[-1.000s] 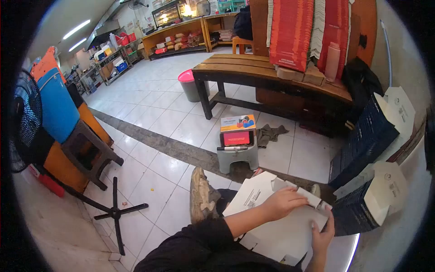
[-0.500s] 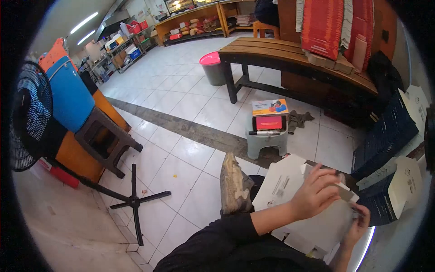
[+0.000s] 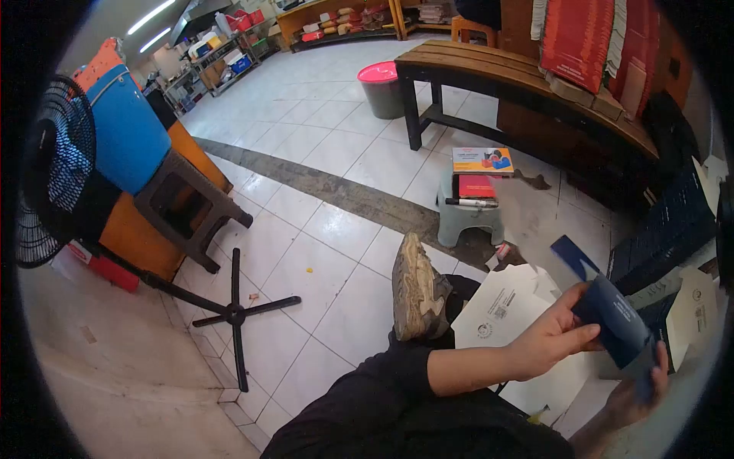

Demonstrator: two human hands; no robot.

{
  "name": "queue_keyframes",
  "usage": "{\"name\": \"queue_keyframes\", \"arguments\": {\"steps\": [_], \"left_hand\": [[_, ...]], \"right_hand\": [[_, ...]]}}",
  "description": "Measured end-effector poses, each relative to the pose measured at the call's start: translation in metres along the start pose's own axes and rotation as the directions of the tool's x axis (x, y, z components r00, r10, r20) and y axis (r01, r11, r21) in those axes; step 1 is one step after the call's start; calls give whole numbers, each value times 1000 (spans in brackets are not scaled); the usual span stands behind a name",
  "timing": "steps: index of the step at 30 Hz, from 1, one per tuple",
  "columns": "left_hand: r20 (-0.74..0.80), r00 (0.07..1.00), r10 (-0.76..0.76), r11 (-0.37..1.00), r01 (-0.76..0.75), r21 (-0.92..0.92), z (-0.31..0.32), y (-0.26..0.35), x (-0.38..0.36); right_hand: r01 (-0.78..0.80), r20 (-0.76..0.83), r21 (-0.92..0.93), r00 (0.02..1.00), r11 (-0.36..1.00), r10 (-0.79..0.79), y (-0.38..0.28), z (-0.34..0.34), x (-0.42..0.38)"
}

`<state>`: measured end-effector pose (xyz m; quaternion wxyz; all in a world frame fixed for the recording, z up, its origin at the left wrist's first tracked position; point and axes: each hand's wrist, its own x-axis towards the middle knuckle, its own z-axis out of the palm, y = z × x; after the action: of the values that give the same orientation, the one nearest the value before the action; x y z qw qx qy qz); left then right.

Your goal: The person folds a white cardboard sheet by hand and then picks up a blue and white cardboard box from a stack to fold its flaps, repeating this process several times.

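Observation:
A dark blue piece of folded cardboard (image 3: 615,317) with small white print is held between my hands, above my lap. My left hand (image 3: 562,333) pinches its left edge, thumb on the near side. At the lower right end, my right hand (image 3: 646,390) grips it, slightly blurred, with fingers curled round the edge. A white cardboard box blank (image 3: 497,310), printed with a logo and a square code, lies across my lap under my left forearm. Part of it is hidden by that arm.
Stacked dark blue cardboard blanks (image 3: 664,229) stand at my right. Ahead, a small grey stool (image 3: 470,223) carries a picture box (image 3: 482,160), a red-topped item and a marker. Beyond are a wooden bench (image 3: 489,65) and a pink-lidded bucket (image 3: 384,96). A fan (image 3: 237,314) stands left.
My hands have moved off the white blank and now hold the dark blue cardboard piece, further right. The white blank stays on my lap. The whole view has shifted slightly.

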<state>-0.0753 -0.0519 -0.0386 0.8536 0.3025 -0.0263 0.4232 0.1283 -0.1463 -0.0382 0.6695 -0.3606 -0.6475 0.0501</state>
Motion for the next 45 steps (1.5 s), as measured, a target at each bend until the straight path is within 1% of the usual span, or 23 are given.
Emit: {"name": "queue_keyframes", "arguments": {"steps": [2, 3, 6, 9, 10, 12, 16, 18, 19, 22, 24, 25, 27, 29, 31, 33, 35, 37, 38, 39, 41, 43, 45], "left_hand": [[12, 999, 44, 992, -45, 114, -3, -2, -3], [35, 996, 79, 969, -85, 234, -5, -4, -4], [15, 995, 103, 978, -104, 180, -9, -9, -8], [42, 993, 114, 975, -120, 185, -5, -12, -8], [40, 989, 141, 964, -146, 222, -4, -19, -6], [28, 988, 154, 921, -154, 357, 0, -22, -2], [-1, 1000, 16, 985, -16, 171, -4, -30, 6], [50, 998, 49, 861, -68, 504, -8, -29, 6], [48, 998, 49, 864, -67, 498, -1, -30, 6], [41, 972, 233, 903, -232, 361, 11, -19, 4], [139, 990, -38, 763, -61, 643, 2, -3, 9], [159, 987, -39, 770, -72, 634, -3, -1, 10], [90, 988, -125, 414, -31, 910, -13, 3, 14], [57, 985, -165, 312, -2, 950, -11, 13, 14], [21, 981, -193, 202, 19, 979, -13, 15, 13], [-24, 998, -64, 90, 30, 995, -17, 7, 12], [-50, 999, -5, 167, 50, 985, -18, 0, 13], [-100, 993, 62, 239, 82, 968, -25, -8, 12], [-68, 996, 60, 197, 55, 979, -31, -13, 12], [-39, 998, 57, 153, 30, 988, -34, -15, 12], [-65, 997, 46, 160, 57, 985, -33, -17, 12], [29, 995, 98, 190, -47, 981, -39, -19, 12], [-31, 998, 60, 186, 19, 982, -38, -16, 10]], "right_hand": [[187, 211, -505, 973, 843, -90, -4, -2, 7], [187, 217, -504, 972, 843, -86, -7, -2, 16], [190, 478, -369, 878, 910, 11, -13, 1, 32], [268, 489, -313, 868, 911, -88, -22, 13, 46], [375, 464, -399, 870, 837, -169, -13, 17, 38], [308, 379, -430, 915, 849, -139, -12, 30, 25], [198, 198, -527, 974, 827, -107, 8, 48, 4], [175, 144, -528, 983, 831, -116, 10, 53, 4], [175, 149, -531, 983, 829, -112, 6, 51, 8], [141, 263, -398, 964, 906, -35, 0, 45, 17], [-169, -173, 11, 970, 986, 168, 11, 45, 12], [-158, -177, -7, 972, 987, 154, 18, 34, 13], [172, 267, -393, 961, 903, -67, 35, 3, 22], [97, 158, -683, 987, 723, 16, 42, -8, 18], [-118, -35, -474, 993, 873, 115, 55, -2, 19], [-40, 93, -488, 991, 872, 98, 52, 15, 30], [-112, 275, -354, 936, 928, 218, 51, 23, 21], [-237, 231, -364, 914, 901, 334, 47, 37, 18], [-250, 68, -467, 946, 848, 317, 61, 34, 4], [-406, -183, -373, 914, 834, 363, 62, 41, 1], [-140, -71, -644, 990, 752, 123, 55, 42, 9], [-205, 295, -484, 877, 851, 379, 47, 38, 23], [-372, 347, -325, 808, 869, 476, 44, 39, 28]]}}
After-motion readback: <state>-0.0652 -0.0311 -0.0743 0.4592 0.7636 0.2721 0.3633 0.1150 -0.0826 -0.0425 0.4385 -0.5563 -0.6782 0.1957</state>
